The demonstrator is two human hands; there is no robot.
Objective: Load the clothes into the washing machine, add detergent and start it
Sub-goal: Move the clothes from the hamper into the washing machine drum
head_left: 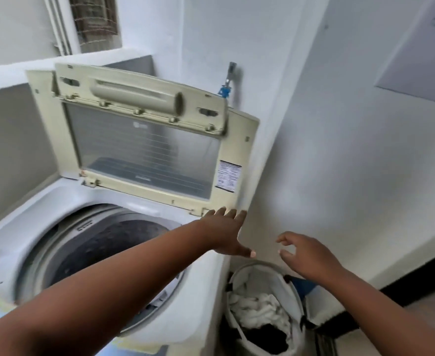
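Note:
A white top-loading washing machine (pixel 26 219) fills the left half of the head view. Its cream lid (pixel 144 140) stands folded upright and shows a clear window. The round drum (pixel 101 255) lies open and dark inside. My left hand (pixel 225 232) reaches across the drum, fingers spread, with its fingertips at the lid's lower right corner. My right hand (pixel 305 255) hovers in the air to the right of the machine, fingers loosely curled and holding nothing. Below it, a white laundry basket (pixel 296 291) on the floor holds white clothes (pixel 257 309) and dark clothes (pixel 267 337).
A white wall (pixel 339 150) rises right behind and beside the machine. A water tap (pixel 228 80) with a blue fitting sticks out of the wall above the lid. A grey ledge runs along the left. A black skirting strip (pixel 416 271) lines the floor at right.

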